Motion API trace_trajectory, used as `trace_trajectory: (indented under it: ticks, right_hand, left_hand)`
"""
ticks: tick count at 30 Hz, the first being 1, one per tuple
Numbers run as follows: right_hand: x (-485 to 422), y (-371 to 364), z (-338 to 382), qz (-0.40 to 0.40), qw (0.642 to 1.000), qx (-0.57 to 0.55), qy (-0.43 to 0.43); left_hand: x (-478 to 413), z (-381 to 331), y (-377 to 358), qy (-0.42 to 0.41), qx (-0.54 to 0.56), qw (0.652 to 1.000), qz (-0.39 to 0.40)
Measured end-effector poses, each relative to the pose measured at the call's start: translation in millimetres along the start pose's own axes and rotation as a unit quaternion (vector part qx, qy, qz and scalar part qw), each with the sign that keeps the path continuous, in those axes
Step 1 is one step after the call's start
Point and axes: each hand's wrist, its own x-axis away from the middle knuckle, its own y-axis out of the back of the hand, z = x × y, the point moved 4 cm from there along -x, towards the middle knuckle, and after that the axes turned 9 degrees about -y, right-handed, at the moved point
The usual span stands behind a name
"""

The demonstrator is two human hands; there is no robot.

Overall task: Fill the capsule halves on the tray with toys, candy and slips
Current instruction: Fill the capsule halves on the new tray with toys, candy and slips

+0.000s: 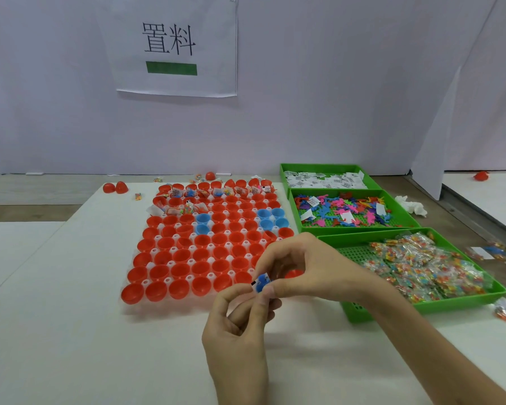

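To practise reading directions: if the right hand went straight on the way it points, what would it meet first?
Probably the near red capsule halves on the tray: the right hand, pinching a blue toy with the left hand, points left toward them. Height above them is unclear.

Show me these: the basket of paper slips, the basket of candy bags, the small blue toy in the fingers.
basket of paper slips (pixel 319 164), head view, its far rim.
basket of candy bags (pixel 354 253), head view, its bare mesh floor.
small blue toy (pixel 262 280), head view, its blue middle.
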Motion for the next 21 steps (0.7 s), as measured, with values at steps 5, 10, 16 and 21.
trace_trajectory:
  ticks: [5, 10, 16, 21]
  right_hand:
    - [-1.0, 0.1, -0.1, -0.006, 1.0, -0.004, 0.014]
    - [-1.4, 0.4, -0.8, -0.008, 0.999, -0.03, 0.019]
    - [-0.5, 0.8, 1.8, -0.008, 0.998, -0.063, 0.025]
    - [0.7, -0.2, 1.6, -0.007, 0.996, -0.086, 0.016]
  left_hand:
    - [0.6, 1.4, -0.3, 0.009, -0.008, 1.0, -0.003]
    - [0.3, 2.4, -0.2, 0.005, -0.02, 1.0, 0.009]
    - [-0.1, 2.2, -2.3, -0.002, -0.017, 1.0, 0.016]
    - [-0.2, 0.6, -1.8, -0.026, -0.021, 0.999, 0.01]
